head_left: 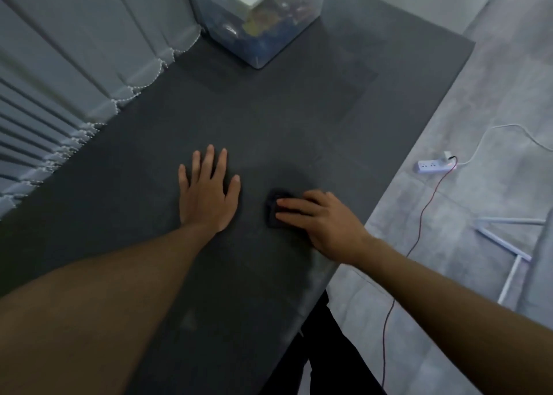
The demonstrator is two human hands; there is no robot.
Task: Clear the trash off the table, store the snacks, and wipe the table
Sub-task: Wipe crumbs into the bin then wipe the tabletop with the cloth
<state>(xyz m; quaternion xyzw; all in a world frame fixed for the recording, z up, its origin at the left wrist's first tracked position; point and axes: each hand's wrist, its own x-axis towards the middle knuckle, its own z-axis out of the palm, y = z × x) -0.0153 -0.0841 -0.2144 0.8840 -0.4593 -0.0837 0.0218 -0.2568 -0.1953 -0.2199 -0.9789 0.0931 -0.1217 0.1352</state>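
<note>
Presses a dark cloth (273,213) onto the table (269,119) under the right hand (324,222), fingers nearly straight, just right of the left hand (206,198) spread flat and empty, and probably needs to push forward along the table toward the box (260,26).

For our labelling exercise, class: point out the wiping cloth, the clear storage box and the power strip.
wiping cloth (270,207), head view, exposed left edge.
clear storage box (269,35), head view, front wall.
power strip (431,166), head view, its middle.
</note>
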